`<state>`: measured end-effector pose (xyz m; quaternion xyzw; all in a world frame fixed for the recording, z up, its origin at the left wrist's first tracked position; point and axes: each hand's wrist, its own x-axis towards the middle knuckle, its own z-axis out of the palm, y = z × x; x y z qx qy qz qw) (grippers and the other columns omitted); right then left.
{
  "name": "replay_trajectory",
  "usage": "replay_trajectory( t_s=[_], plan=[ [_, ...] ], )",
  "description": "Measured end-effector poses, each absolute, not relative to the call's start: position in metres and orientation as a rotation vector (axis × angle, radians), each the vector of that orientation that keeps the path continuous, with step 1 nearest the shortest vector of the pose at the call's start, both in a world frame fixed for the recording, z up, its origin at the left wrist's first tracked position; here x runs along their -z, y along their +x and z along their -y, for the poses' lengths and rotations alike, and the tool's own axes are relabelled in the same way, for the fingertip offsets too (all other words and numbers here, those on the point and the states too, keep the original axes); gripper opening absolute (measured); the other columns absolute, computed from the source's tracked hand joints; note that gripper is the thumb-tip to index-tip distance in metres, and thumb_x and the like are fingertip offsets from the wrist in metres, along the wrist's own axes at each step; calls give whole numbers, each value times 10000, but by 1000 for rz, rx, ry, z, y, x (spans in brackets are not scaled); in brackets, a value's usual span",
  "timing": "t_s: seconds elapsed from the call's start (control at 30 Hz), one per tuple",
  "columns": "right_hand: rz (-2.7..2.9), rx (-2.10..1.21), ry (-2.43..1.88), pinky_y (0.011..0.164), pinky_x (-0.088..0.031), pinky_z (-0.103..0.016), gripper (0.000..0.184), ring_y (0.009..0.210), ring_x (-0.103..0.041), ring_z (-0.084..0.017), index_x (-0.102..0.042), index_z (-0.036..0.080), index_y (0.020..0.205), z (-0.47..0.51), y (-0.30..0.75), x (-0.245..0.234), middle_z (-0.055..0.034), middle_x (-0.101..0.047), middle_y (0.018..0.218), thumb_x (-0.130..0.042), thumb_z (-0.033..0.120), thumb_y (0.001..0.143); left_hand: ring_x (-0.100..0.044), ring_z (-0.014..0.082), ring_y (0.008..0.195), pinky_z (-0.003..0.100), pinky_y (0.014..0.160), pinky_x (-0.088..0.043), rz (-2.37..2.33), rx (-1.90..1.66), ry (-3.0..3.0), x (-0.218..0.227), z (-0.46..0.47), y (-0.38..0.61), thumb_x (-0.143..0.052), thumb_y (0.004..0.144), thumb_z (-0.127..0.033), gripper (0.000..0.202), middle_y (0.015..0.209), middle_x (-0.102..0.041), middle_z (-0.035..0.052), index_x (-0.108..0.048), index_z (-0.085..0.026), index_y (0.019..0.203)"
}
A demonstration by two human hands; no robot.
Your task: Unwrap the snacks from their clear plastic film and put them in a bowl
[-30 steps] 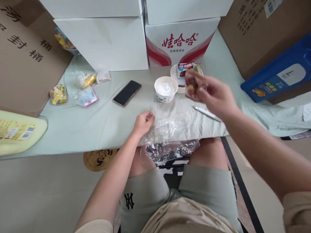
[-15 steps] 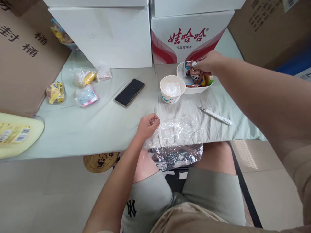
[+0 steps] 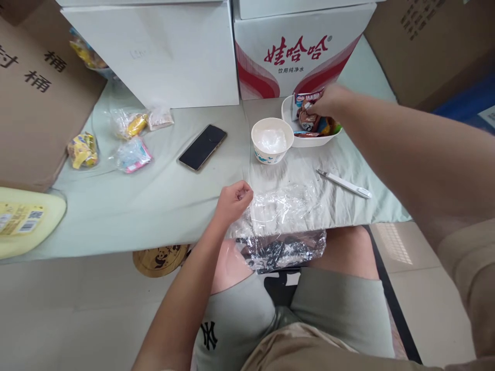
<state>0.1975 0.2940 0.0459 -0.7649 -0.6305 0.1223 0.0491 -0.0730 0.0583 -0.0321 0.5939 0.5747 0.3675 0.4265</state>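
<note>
My left hand (image 3: pixel 232 202) is closed in a loose fist, pinching the left edge of a clear plastic bag (image 3: pixel 284 211) that lies over the table's front edge. My right hand (image 3: pixel 328 101) reaches into a white tray (image 3: pixel 286 111) of wrapped snacks at the back, fingers closed on a snack packet (image 3: pixel 308 98). A white paper bowl (image 3: pixel 271 139) with something white inside stands just left of the tray. A white pen-like tool (image 3: pixel 344 184) lies to the right of the bag.
A black phone (image 3: pixel 202 147) lies left of the bowl. Several small snack bags (image 3: pixel 131 153) sit at the left. White cartons (image 3: pixel 162 51) and a red-printed carton (image 3: pixel 297 49) line the back, brown boxes (image 3: pixel 34 93) flank both sides. A yellow container (image 3: pixel 23 219) lies at far left.
My right hand went from above the bag, holding a snack, back to the white tray and now grips among the packets there. My left hand stayed on the bag's edge.
</note>
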Motion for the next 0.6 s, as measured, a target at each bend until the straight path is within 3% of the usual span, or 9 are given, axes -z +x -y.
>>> replay_trajectory(
  t_s=[0.13,0.3,0.43,0.6],
  plan=[
    [1901,-424,-2211,993,-498,-465,310,1194,-586,-288,-549,215,939,-287,199,-33,-167,-668,1179,-792,384,847,-356,97,519,254,532,-277,-1445,-900,1491,30,-57,-73,-554,762,-399,224,526,-415,-58,-538,-195,669],
    [1913,-468,-2100,1005,-478,-431,343,1226,-545,-280,-490,226,771,-285,203,-34,-144,-671,1067,-789,373,852,-343,97,521,251,533,-271,-1449,-891,1490,31,-57,-74,-559,769,-397,221,524,-397,-62,-539,-196,680],
    [2026,-363,-2169,1010,-463,-523,400,1186,-582,-322,-503,194,718,-278,196,-48,-173,-664,1038,-819,418,820,-348,96,520,252,534,-273,-1455,-889,1500,32,-57,-73,-558,767,-393,217,526,-402,-62,-542,-194,681],
    [1982,-332,-2154,1071,-422,-538,462,1278,-528,-345,-420,190,645,-281,187,-46,-168,-668,1002,-872,195,743,-353,98,510,258,532,-280,-1449,-893,1511,32,-57,-72,-556,759,-394,211,522,-409,-63,-540,-199,677]
  ],
)
